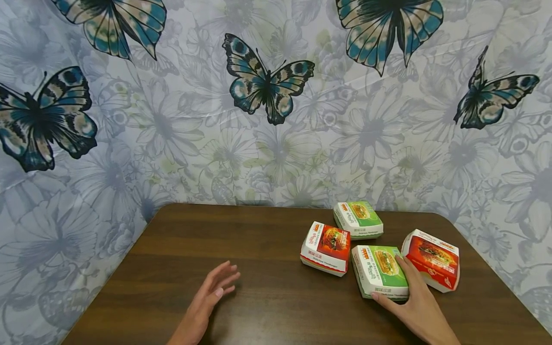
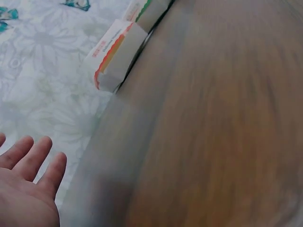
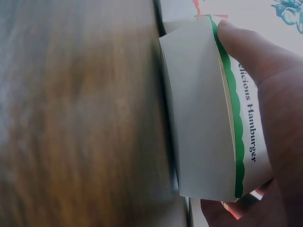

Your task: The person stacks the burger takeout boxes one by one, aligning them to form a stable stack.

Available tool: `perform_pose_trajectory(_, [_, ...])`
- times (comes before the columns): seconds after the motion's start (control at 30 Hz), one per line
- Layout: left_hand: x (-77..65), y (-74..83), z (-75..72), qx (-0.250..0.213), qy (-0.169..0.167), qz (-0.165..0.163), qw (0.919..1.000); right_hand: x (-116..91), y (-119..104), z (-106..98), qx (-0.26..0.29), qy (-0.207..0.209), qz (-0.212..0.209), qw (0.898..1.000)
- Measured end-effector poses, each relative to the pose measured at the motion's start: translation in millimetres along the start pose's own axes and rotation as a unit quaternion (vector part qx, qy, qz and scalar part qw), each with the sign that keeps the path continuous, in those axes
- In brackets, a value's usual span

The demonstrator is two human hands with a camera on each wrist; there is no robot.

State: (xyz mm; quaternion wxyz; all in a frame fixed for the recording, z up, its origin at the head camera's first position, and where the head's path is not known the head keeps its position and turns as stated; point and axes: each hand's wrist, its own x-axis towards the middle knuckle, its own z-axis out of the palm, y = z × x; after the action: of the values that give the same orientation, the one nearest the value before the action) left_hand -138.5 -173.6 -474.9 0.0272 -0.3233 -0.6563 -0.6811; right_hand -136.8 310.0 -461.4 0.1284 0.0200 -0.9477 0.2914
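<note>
The left hand [image 1: 208, 296], toward the left edge of the table [image 1: 258, 316], is bare, as is its wrist [image 1: 186, 331]. Its fingers [image 2: 34, 158] are slim, with rounded tips; a smooth nail [image 1: 219, 292] shows on the thumb. The right hand [image 1: 417, 303], nearer the right edge, is bare too, its thumb [image 3: 244, 42] broad-based, tapering to a blunt tip.

On my feed, front hamburger box [image 1: 379, 274] green and white, scalloped in green, rear hamburger box [image 1: 359, 219] matching, left hamburger box [image 1: 327, 245] red and white, right hamburger box [image 1: 433, 258] likewise, brown wood-grain tabletop [image 1: 241, 239], grey-floral wall covering [image 1: 185, 143], teal-cream-black butterflies [image 1: 268, 87]
</note>
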Motion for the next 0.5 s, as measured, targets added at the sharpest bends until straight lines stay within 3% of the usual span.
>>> perform_pose_trajectory(0.23, [-1.6, -3.1, 2.6, -0.015, -0.006, -0.053, 0.9985, 0.0, -0.6, -1.9, -0.01, -0.003, 0.006, 1.0])
perform_pose_trajectory(0.5, [-1.2, -1.8, 2.5, -0.015, -0.018, -0.082, 0.9964, -0.2, -0.9, -1.8, -0.015, -0.003, 0.009, 1.0])
